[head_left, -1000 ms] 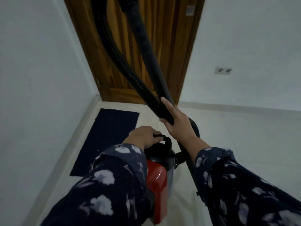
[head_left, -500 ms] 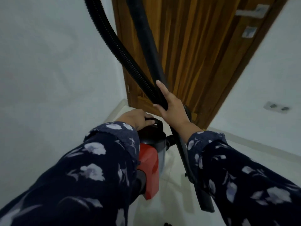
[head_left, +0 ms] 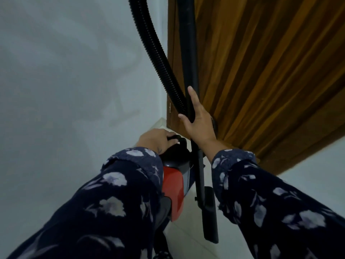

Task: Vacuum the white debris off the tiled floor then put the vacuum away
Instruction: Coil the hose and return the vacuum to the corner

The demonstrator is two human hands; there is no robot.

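Door (head_left: 261, 71) now nearer; left hand (head_left: 155, 140) gripping red-black vacuum (head_left: 172, 186) handle, right hand (head_left: 197, 124) clasping hose (head_left: 158, 58) and wand.

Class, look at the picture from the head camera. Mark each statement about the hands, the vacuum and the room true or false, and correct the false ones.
1. The left hand grips the vacuum's handle. True.
2. The right hand is empty. False: it holds the black wand and the hose together.
3. The vacuum has a blue body. False: the body is red with a black top.
4. A wooden door stands behind the wand. True.
5. Both sleeves are plain white. False: they are dark with pale flowers.
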